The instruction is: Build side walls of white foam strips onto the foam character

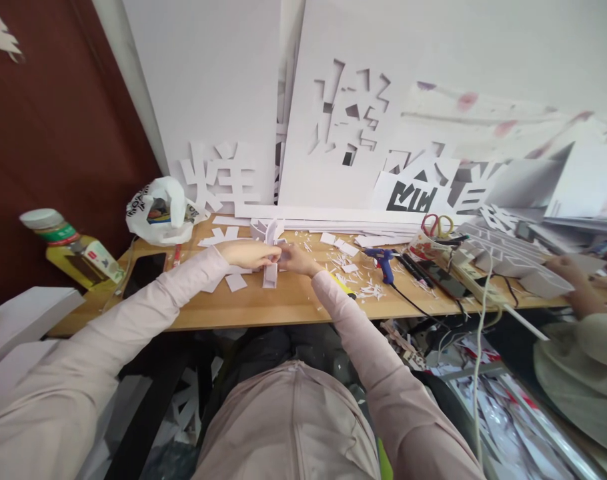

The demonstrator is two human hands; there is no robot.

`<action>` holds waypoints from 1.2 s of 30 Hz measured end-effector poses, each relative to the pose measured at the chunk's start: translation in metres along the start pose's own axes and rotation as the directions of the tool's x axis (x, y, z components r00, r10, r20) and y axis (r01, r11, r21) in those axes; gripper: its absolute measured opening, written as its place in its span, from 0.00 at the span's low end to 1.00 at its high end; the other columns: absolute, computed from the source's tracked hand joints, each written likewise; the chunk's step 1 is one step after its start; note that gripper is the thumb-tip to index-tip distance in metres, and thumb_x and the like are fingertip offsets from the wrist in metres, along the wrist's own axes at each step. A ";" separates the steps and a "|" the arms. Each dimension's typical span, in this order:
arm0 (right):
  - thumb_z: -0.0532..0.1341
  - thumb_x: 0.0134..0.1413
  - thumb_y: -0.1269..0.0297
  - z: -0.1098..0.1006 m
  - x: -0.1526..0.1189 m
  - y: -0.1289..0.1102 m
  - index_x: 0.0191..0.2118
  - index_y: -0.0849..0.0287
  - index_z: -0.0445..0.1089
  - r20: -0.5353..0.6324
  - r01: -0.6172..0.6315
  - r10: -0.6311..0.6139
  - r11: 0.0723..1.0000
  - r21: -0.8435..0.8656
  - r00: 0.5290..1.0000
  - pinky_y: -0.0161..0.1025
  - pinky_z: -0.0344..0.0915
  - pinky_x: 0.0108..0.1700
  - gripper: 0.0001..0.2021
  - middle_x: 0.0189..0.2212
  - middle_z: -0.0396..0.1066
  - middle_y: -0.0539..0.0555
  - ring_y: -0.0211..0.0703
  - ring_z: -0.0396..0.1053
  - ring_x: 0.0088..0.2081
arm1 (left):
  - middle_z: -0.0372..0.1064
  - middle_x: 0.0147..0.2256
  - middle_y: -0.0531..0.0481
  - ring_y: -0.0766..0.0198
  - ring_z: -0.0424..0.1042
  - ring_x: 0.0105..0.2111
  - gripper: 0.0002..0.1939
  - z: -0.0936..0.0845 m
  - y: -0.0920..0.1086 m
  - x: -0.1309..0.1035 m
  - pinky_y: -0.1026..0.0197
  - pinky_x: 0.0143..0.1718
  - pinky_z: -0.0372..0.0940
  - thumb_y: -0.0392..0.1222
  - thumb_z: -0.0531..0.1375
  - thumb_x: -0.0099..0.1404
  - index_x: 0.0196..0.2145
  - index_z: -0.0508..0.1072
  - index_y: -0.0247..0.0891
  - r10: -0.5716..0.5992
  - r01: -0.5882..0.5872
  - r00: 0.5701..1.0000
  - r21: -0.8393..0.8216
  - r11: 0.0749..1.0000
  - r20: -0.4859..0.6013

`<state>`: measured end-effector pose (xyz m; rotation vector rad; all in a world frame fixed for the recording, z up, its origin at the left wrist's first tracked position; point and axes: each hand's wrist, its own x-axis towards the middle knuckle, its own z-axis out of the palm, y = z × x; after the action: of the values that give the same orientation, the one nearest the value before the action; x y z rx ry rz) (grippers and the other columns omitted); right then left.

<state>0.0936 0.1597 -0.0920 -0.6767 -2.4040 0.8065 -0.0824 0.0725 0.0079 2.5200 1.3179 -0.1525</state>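
1. As you look down in the head view, the white piece [270, 277] between your hands shows as a small built-up form with thin, plain walls. Its near end is narrow and box-like, with raised edges around a recess; taller, curved walls rise behind your fingers. Your fingers cover its middle, so you cannot see the full outline there.

2. You have it on the wooden tabletop [248, 313], straight ahead of your body. Its near end sticks out toward you, just below your fingertips, and its curved walls show beyond them.

3. Your left hand [248, 254] comes in from the left, palm down, fingers bent and nearly closed, their tips pinching the piece.

4. Your right hand [298, 259] meets it from the right, its fingers curled in and closed on the same piece; the exact finger placement is too small to tell.

5. Around your hands lie flat white offcuts [236, 283], with thin slivers scattered to the right. Farther right you have a blue glue gun [383, 262], well apart from the piece; a clear bottle [73, 253] stands at the far left.
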 end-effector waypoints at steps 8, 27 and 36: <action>0.68 0.49 0.68 -0.004 -0.002 0.001 0.43 0.58 0.77 0.028 0.020 -0.020 1.000 0.013 0.999 0.46 0.61 0.55 0.13 0.42 0.78 0.55 0.51 0.72 0.48 | 0.74 0.38 0.45 0.58 0.68 0.33 0.13 0.004 0.009 -0.007 0.60 0.32 0.54 0.42 0.50 0.71 0.47 0.71 0.41 -0.074 0.080 0.996 0.106 0.991 -0.054; 0.71 0.46 0.63 0.001 -0.002 0.021 0.47 0.55 0.79 -0.010 0.052 -0.051 0.994 0.095 0.999 0.48 0.65 0.56 0.19 0.46 0.78 0.55 0.52 0.73 0.50 | 0.78 0.42 0.42 0.51 0.76 0.41 0.14 0.009 0.038 -0.008 0.54 0.40 0.63 0.39 0.53 0.70 0.47 0.76 0.40 -0.155 0.186 0.980 0.299 0.936 -0.125; 0.71 0.47 0.63 0.001 -0.002 0.025 0.48 0.54 0.78 -0.015 0.069 -0.068 0.992 0.105 0.998 0.49 0.63 0.57 0.19 0.47 0.79 0.55 0.52 0.73 0.51 | 0.78 0.38 0.46 0.53 0.76 0.42 0.11 0.010 0.038 -0.006 0.52 0.44 0.63 0.35 0.55 0.65 0.37 0.77 0.42 -0.173 0.206 0.975 0.261 0.943 -0.141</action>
<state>0.1017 0.1754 -0.1101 -0.5525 -2.3427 0.8912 -0.0543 0.0440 0.0077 2.6557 1.6932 -0.2490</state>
